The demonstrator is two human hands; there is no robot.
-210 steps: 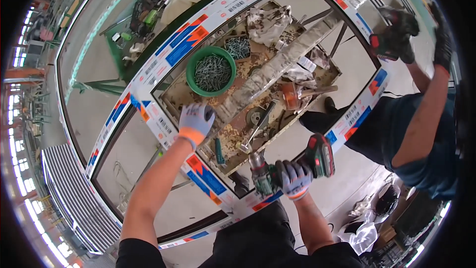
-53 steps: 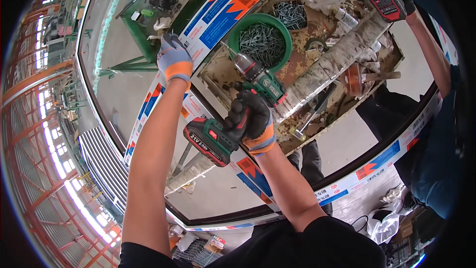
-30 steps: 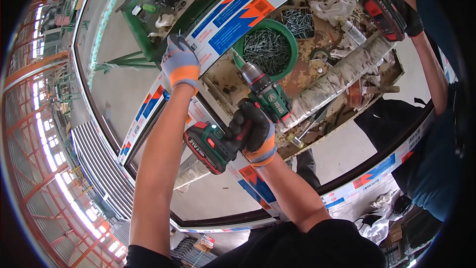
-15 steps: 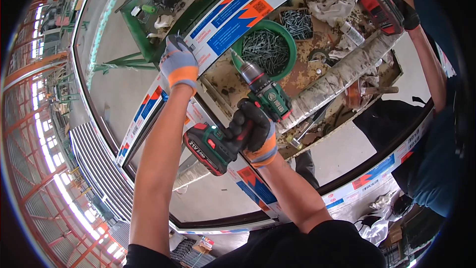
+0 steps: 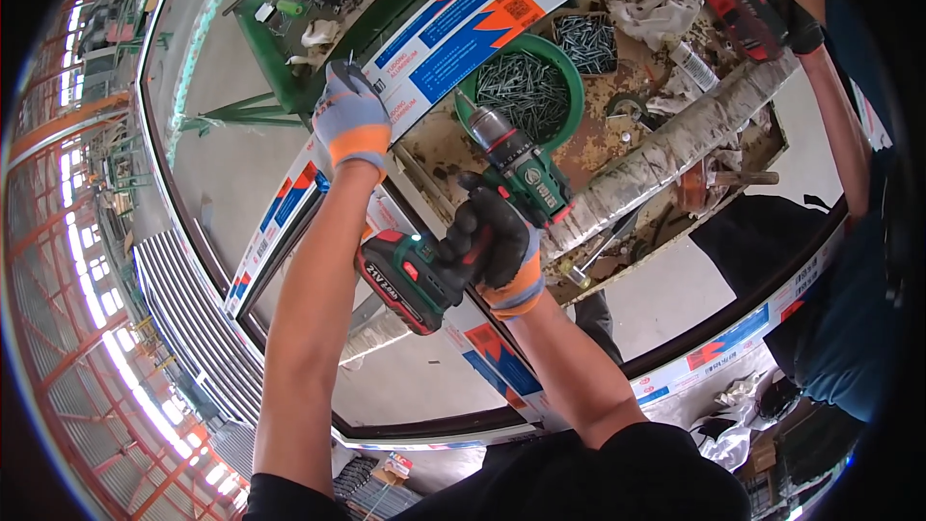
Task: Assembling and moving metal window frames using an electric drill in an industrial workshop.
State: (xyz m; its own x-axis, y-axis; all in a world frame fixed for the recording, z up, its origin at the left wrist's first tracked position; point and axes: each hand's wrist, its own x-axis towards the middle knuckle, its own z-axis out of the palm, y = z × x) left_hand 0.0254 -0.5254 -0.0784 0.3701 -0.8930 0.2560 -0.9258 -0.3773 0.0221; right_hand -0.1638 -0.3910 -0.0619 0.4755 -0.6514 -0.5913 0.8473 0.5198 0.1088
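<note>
My right hand (image 5: pixel 494 243), in a grey and orange work glove with black palm, is wrapped round the grip of a green and black cordless drill (image 5: pixel 529 174). The drill's bit points up and left, past the near edge of a green bowl (image 5: pixel 577 101) full of screws (image 5: pixel 521 92). My left hand (image 5: pixel 352 121), gloved the same way, is closed at the film-covered frame profile (image 5: pixel 439 63). Its fingertips are pinched together at the profile's edge, and what they hold, if anything, is too small to make out.
A box of more screws (image 5: pixel 585 43), a crumpled rag (image 5: pixel 656 0), a wrapped bar (image 5: pixel 675 150) and a hammer (image 5: pixel 584 270) lie on the worn tray beyond. At the right, a co-worker's gloved hand holds a red and black power tool (image 5: pixel 743 14). Other frame profiles surround this.
The view has shifted slightly. My hands keep nearly the same places, the right still holding the drill and the left still at the profile.
</note>
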